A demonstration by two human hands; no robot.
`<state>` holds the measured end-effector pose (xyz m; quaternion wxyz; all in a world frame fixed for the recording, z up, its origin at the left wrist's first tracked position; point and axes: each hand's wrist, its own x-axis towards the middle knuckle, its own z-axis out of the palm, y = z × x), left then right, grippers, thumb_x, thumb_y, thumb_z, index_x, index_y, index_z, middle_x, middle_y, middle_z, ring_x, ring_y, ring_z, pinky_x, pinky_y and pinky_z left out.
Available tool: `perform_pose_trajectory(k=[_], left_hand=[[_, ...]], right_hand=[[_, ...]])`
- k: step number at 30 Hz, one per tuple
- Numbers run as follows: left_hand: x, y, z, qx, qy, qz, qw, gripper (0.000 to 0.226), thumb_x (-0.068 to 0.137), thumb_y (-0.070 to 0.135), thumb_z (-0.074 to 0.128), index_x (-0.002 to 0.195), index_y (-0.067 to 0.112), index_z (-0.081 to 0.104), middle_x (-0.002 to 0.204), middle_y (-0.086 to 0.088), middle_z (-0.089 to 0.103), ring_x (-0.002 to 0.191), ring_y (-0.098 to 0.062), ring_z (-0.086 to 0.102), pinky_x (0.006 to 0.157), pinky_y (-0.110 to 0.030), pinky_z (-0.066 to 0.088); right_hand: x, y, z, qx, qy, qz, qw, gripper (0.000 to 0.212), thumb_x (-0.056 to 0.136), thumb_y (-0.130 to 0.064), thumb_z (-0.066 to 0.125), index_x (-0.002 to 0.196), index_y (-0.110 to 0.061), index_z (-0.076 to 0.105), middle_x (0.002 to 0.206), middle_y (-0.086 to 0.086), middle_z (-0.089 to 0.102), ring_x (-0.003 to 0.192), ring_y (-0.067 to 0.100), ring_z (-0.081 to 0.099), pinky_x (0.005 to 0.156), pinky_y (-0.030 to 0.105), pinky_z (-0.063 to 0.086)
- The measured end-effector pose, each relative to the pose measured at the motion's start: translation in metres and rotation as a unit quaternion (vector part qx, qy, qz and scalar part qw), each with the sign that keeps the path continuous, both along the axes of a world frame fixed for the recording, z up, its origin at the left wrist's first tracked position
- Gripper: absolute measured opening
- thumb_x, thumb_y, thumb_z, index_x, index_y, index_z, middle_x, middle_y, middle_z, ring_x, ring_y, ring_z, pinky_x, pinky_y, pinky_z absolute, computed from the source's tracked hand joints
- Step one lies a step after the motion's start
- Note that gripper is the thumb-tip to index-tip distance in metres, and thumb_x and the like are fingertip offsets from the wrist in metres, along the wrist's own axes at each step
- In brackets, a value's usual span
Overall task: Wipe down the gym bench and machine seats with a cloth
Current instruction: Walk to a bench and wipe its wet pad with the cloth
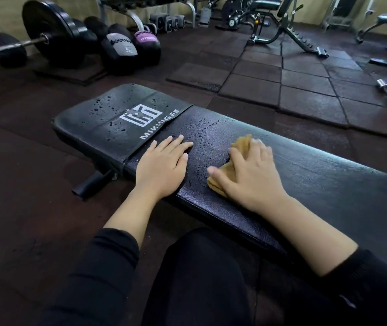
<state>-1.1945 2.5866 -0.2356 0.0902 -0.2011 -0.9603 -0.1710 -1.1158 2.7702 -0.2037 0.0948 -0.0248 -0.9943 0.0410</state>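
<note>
A black padded gym bench runs from the left middle to the right edge, with a white logo on its head end and water droplets scattered over it. My left hand lies flat on the pad beside the logo seam, fingers straight. My right hand presses a crumpled tan cloth onto the pad, fingers spread over it. The cloth shows above the fingers and below the thumb; its middle is hidden under the hand.
A loaded barbell and several medicine balls lie at the back left. An adjustable bench stands at the back right, another barbell end at the right edge. Dark rubber tiles cover the floor. My knee is against the bench.
</note>
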Motion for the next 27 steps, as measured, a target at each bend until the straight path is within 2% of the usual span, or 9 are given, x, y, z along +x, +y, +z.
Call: perform_pose_trajectory(k=[2, 6, 9, 12, 15, 18, 22, 25, 27], left_hand=[[0.001, 0.000, 0.000, -0.001, -0.002, 0.000, 1.000, 0.044, 0.104, 0.033, 0.028, 0.147, 0.036, 0.036, 0.158, 0.012, 0.024, 0.147, -0.009, 0.015, 0.120, -0.035, 0.005], [0.000, 0.000, 0.000, 0.001, 0.002, 0.002, 1.000, 0.043, 0.104, 0.033, 0.029, 0.146, 0.036, 0.037, 0.158, 0.012, 0.025, 0.147, -0.010, 0.016, 0.120, -0.035, 0.006], [0.001, 0.001, 0.000, 0.002, 0.004, 0.002, 1.000, 0.043, 0.103, 0.033, 0.030, 0.145, 0.036, 0.038, 0.157, 0.012, 0.027, 0.146, -0.010, 0.018, 0.120, -0.036, 0.007], [0.001, 0.001, 0.000, 0.007, 0.005, 0.004, 1.000, 0.043, 0.103, 0.033, 0.031, 0.145, 0.036, 0.039, 0.157, 0.012, 0.027, 0.146, -0.009, 0.018, 0.120, -0.035, 0.007], [0.000, 0.000, 0.001, 0.005, 0.006, 0.005, 1.000, 0.043, 0.103, 0.033, 0.030, 0.145, 0.037, 0.038, 0.157, 0.013, 0.027, 0.146, -0.009, 0.017, 0.120, -0.035, 0.006], [-0.001, -0.002, 0.001, 0.014, -0.009, -0.016, 1.000, 0.043, 0.102, 0.036, 0.031, 0.143, 0.037, 0.041, 0.155, 0.014, 0.030, 0.145, -0.008, 0.021, 0.119, -0.033, 0.009], [-0.026, -0.024, 0.013, 0.014, 0.040, 0.022, 0.999, 0.048, 0.094, 0.042, 0.032, 0.136, 0.030, 0.052, 0.144, 0.011, 0.049, 0.131, -0.016, 0.045, 0.111, -0.034, 0.028], [-0.041, -0.031, 0.015, -0.034, 0.059, 0.046, 0.997, 0.050, 0.098, 0.039, 0.032, 0.144, 0.025, 0.045, 0.154, 0.005, 0.037, 0.136, -0.020, 0.035, 0.119, -0.040, 0.015], [-0.044, -0.029, 0.011, -0.020, 0.046, 0.051, 0.997, 0.049, 0.101, 0.036, 0.037, 0.148, 0.025, 0.037, 0.160, 0.004, 0.023, 0.143, -0.019, 0.020, 0.119, -0.038, 0.013]], right_hand=[[0.001, 0.002, -0.001, -0.029, -0.044, 0.055, 0.997, 0.105, 0.066, -0.087, 0.018, 0.143, -0.017, 0.032, 0.157, 0.014, 0.001, 0.145, 0.029, 0.001, 0.118, 0.044, 0.004], [-0.002, 0.010, -0.001, -0.061, -0.032, 0.075, 0.995, 0.101, 0.067, -0.090, 0.023, 0.141, -0.022, 0.036, 0.156, 0.009, 0.011, 0.144, 0.024, 0.006, 0.119, 0.039, 0.008], [-0.009, 0.009, 0.001, -0.090, -0.067, 0.048, 0.992, 0.090, 0.076, -0.078, 0.033, 0.147, -0.023, 0.025, 0.158, 0.005, -0.001, 0.145, 0.022, -0.005, 0.119, 0.038, -0.001], [-0.016, 0.005, -0.002, -0.093, -0.057, 0.006, 0.994, 0.095, 0.076, -0.078, 0.037, 0.149, -0.021, 0.017, 0.158, 0.006, -0.007, 0.144, 0.030, -0.014, 0.118, 0.044, -0.005], [-0.019, 0.003, -0.007, -0.059, -0.056, -0.003, 0.997, 0.093, 0.075, -0.081, 0.032, 0.148, -0.026, 0.018, 0.158, 0.009, -0.006, 0.143, 0.039, -0.012, 0.115, 0.053, -0.006], [-0.020, 0.006, -0.008, -0.029, -0.059, 0.035, 0.997, 0.091, 0.070, -0.086, 0.014, 0.144, -0.034, 0.024, 0.157, 0.011, -0.004, 0.143, 0.037, -0.007, 0.116, 0.055, -0.002], [-0.032, 0.008, -0.009, -0.034, -0.076, 0.083, 0.993, 0.088, 0.068, -0.084, 0.007, 0.145, -0.043, 0.015, 0.158, 0.009, -0.006, 0.144, 0.032, -0.010, 0.117, 0.051, -0.002], [-0.051, 0.000, -0.006, -0.044, -0.089, 0.114, 0.989, 0.076, 0.079, -0.081, 0.023, 0.145, -0.044, 0.016, 0.158, 0.007, -0.006, 0.144, 0.029, -0.011, 0.118, 0.048, -0.002], [-0.076, -0.007, -0.005, -0.047, -0.087, 0.125, 0.987, 0.070, 0.083, -0.074, 0.031, 0.145, -0.043, 0.021, 0.158, 0.008, -0.003, 0.144, 0.029, -0.008, 0.118, 0.046, -0.002]])
